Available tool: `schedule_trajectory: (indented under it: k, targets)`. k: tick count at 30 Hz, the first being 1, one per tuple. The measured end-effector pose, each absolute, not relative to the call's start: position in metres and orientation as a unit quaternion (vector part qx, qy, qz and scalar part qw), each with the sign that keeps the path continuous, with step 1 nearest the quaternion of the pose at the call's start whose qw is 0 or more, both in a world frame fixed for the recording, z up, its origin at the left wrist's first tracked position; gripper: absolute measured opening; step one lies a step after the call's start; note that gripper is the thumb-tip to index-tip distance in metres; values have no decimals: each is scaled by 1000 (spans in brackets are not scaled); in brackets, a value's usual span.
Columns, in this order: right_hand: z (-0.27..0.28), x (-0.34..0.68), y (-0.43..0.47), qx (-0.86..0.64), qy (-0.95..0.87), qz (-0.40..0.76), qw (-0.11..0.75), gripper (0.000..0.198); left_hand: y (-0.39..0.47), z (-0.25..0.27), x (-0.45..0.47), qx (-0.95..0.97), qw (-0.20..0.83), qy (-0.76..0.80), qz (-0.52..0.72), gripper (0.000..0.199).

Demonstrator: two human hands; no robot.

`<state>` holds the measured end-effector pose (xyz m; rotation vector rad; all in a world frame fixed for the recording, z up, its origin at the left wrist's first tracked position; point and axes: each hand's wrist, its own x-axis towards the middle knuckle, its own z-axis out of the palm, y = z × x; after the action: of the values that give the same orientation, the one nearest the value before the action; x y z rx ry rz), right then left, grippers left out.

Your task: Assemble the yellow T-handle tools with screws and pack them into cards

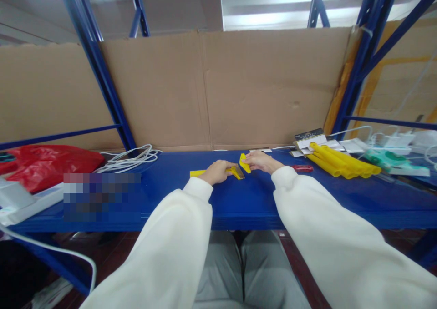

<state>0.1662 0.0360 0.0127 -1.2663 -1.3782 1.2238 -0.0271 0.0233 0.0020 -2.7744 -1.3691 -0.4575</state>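
Observation:
My left hand [216,171] is closed around a yellow scraper [235,172] with a flat metal blade, held low over the blue tabletop [239,200]. A yellow tube-like handle [197,173] shows on the other side of that hand; whether it joins the scraper is hidden. Pinched in the fingers of my right hand [262,161] is a small angled yellow plastic piece [244,163]. It stands a little apart from the blade's right side. A red screwdriver-like tool [303,168] lies just right of my right wrist.
Several yellow tubes [341,161] lie at the right beside black-and-white packaging [309,138] and a green-and-white item [392,161]. At the left are a coiled white cable [129,159], a red plastic bag [51,163] and a power strip [37,204]. Cardboard [266,86] walls the back.

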Motion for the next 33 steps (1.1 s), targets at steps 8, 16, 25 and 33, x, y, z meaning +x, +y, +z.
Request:
schedule_trajectory:
  k: [8, 16, 25, 33]
  targets:
    - [12, 149, 29, -571, -556, 455, 397, 31, 24, 3, -26, -874, 9, -464, -144, 47]
    - [7, 140, 30, -596, -563, 432, 375, 37, 21, 4, -24, -858, 2, -492, -151, 52]
    - [3, 134, 33, -600, -572, 412, 378, 35, 19, 6, -23, -864, -7, -481, -149, 51]
    - [-1, 136, 35, -608, -601, 377, 356, 37, 26, 3, -27, -886, 18, -446, -128, 40]
